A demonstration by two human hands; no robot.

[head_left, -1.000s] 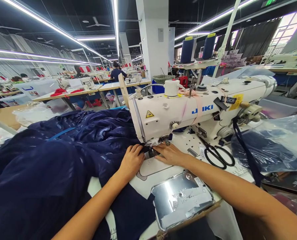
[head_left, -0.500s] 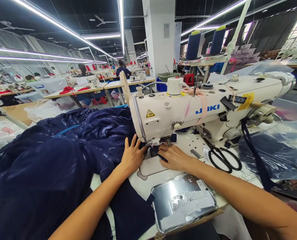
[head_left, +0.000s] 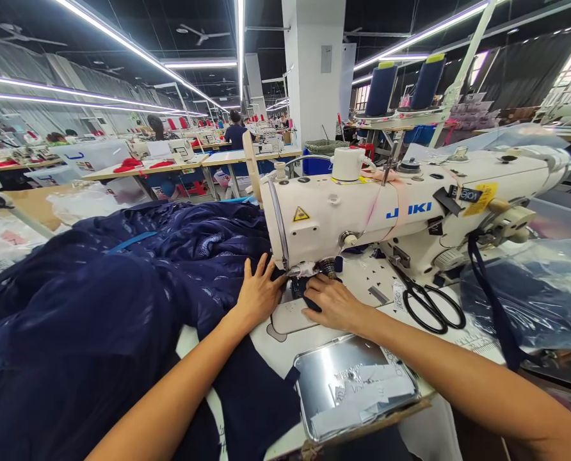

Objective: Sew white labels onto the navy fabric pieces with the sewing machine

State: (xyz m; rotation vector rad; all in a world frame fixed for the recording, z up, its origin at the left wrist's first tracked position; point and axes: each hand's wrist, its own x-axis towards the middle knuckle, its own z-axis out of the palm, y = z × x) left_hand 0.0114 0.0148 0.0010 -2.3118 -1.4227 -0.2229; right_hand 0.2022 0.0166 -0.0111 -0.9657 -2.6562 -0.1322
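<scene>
A white sewing machine (head_left: 324,218) stands on the table, its presser foot (head_left: 297,287) low over the plate. To the left of that foot, my left hand (head_left: 259,298) lies with fingers spread on the navy fabric (head_left: 170,282), at the machine's head. My right hand (head_left: 336,304) is just right of the foot, its fingers curled over a small dark navy fabric piece (head_left: 313,305). Where the cloth passes under the foot is mostly hidden by the hands and the machine. More navy cloth (head_left: 251,397) hangs over the table's front edge.
Black-handled scissors (head_left: 432,307) lie right of my right hand. A metal tin lid (head_left: 343,368) with paper labels is at the front edge. On the right sits a clear plastic bag (head_left: 535,288) with navy cloth. Thread cones (head_left: 380,89) stand behind; a person (head_left: 236,131) sits farther back.
The view has shifted slightly, so the machine appears a little farther right. Both hands keep nearly the same places beside the presser foot.
</scene>
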